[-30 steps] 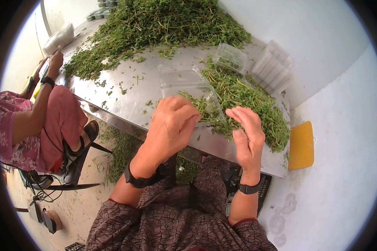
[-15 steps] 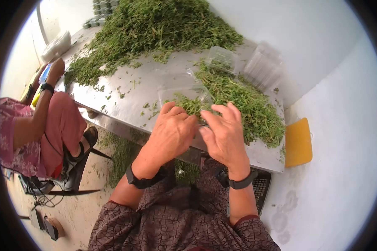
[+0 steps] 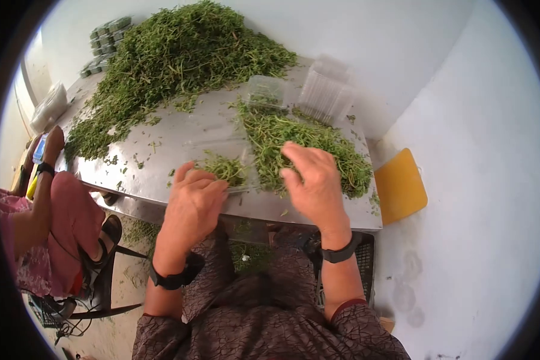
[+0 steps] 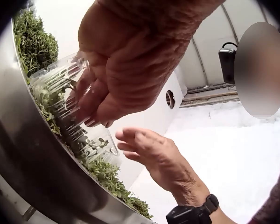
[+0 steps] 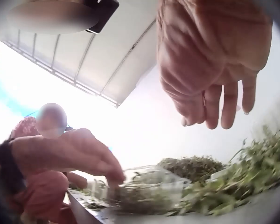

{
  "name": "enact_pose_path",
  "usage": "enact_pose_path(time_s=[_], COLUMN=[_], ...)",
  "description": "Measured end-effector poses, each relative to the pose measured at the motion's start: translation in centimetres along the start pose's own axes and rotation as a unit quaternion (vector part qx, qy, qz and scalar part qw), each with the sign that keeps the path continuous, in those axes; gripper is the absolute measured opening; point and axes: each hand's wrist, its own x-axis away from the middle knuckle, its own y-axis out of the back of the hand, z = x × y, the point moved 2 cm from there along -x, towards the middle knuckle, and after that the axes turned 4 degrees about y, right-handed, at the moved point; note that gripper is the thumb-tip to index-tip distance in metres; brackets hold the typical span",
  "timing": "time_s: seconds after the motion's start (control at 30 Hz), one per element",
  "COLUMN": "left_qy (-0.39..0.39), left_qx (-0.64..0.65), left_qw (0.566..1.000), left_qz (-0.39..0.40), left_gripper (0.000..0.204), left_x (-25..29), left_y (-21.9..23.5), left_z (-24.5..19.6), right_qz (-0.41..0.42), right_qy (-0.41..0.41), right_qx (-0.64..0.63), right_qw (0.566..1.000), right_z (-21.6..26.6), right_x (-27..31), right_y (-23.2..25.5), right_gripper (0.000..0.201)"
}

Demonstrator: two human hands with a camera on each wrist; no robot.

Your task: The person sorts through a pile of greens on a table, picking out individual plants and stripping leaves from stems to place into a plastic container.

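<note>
A clear plastic container (image 3: pixel 222 145) stands near the table's front edge with some green leafy stems (image 3: pixel 225 168) inside. My left hand (image 3: pixel 192 207) is at its near left side; in the left wrist view the curled fingers and thumb pinch its ridged wall. To the right, my right hand (image 3: pixel 315 183) hovers over a low pile of greens (image 3: pixel 354 171), palm down. Its fingers (image 5: pixel 229 105) hang fairly straight and hold nothing in the right wrist view. Behind that pile sits another clear container (image 3: pixel 265 93).
A large heap of greens (image 3: pixel 180 60) covers the back of the metal table (image 3: pixel 186 129). Nested clear containers (image 3: pixel 327 90) stand back right, filled packs (image 3: pixel 108 39) back left. A yellow board (image 3: pixel 402 186) leans at the right. Another person (image 3: pixel 72 222) sits at the left.
My hands came close together over the container, then parted. The left now grips the container's side; the right has moved over the right-hand pile. The head view has turned right.
</note>
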Motion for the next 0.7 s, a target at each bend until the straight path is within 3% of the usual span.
enact_pose_path(time_s=[0.07,0.13,0.33,0.53,0.7], left_qy=[0.015,0.015,0.021,0.031,0.051], left_qx=[-0.011,-0.009,0.002,0.011,0.076], left_qw=[0.999,0.999,0.993,0.986,0.976], left_qz=[-0.044,-0.052,-0.116,-0.164,-0.196], left_gripper=[0.016,0.019,0.023,0.021,0.018], left_x=[0.4,1.0,2.3,3.3,3.9], left_y=[0.5,0.4,-0.3,-1.1,-1.5], left_z=[0.1,0.8,2.3,3.6,4.7], right_qz=[-0.009,-0.001,0.049,0.119,0.08], right_qy=[-0.015,-0.084,-0.18,-0.203,-0.215], right_qx=[0.055,0.157,0.263,0.295,0.253], right_qw=[0.998,0.984,0.946,0.926,0.94], right_z=[-1.6,-3.2,-6.2,-9.0,-9.4], right_x=[0.6,1.3,3.5,4.5,4.1], right_y=[1.8,3.5,5.8,4.3,4.8], right_gripper=[0.036,0.036,0.033,0.01,0.007])
